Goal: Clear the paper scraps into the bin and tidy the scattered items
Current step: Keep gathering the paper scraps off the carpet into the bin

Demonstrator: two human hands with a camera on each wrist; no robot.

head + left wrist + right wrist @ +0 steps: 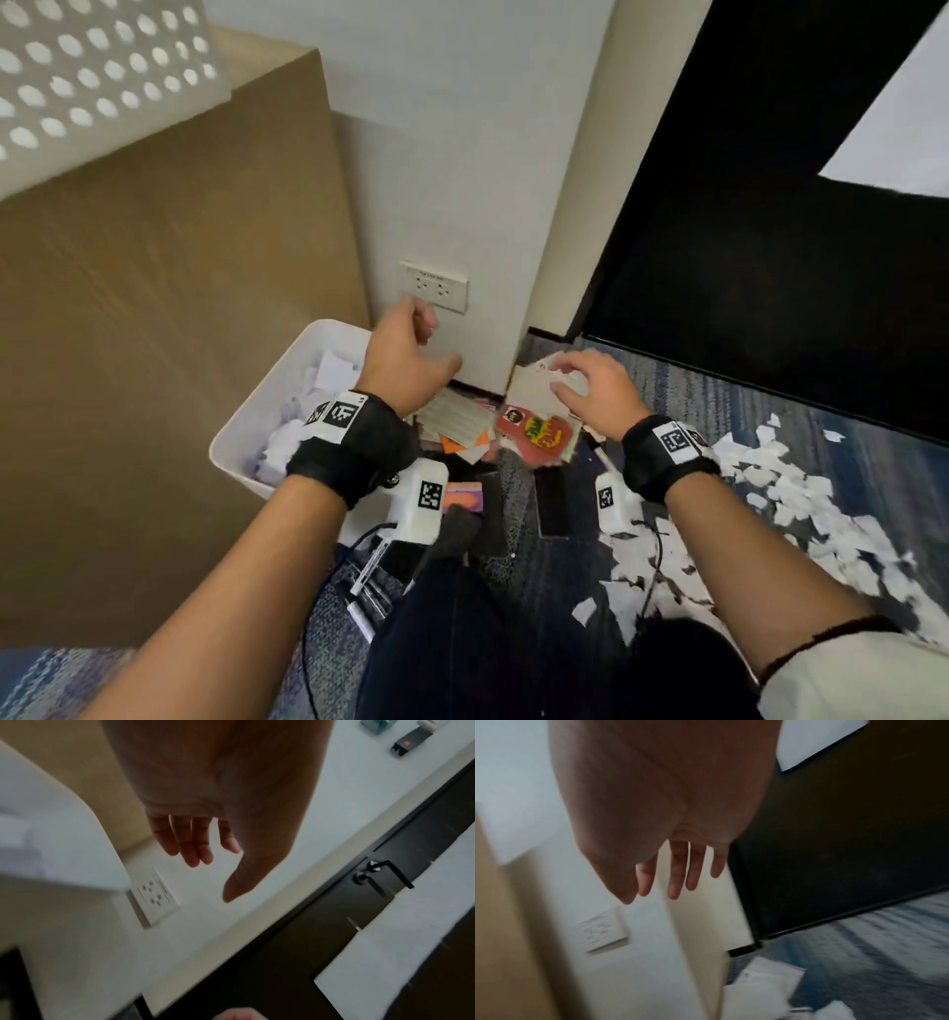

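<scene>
A white bin (241, 475) stands on the carpet at the left against a brown panel, with white paper scraps (328, 375) inside it. My left hand (431, 339) hovers over the bin's right edge, fingers loosely spread and empty; the left wrist view shows the same hand (205, 866) holding nothing. My right hand (560, 380) hangs just above a pile of cards at the wall corner, its fingers straight and empty in the right wrist view (675, 882). More white scraps (801, 493) litter the carpet on the right.
The pile holds a red printed card (534, 431), a lined sheet (457, 416) and an orange piece (452, 443). Pens (364, 591) lie by my knee. A wall socket (434, 285) sits above the bin. A black door (770, 257) closes the right side.
</scene>
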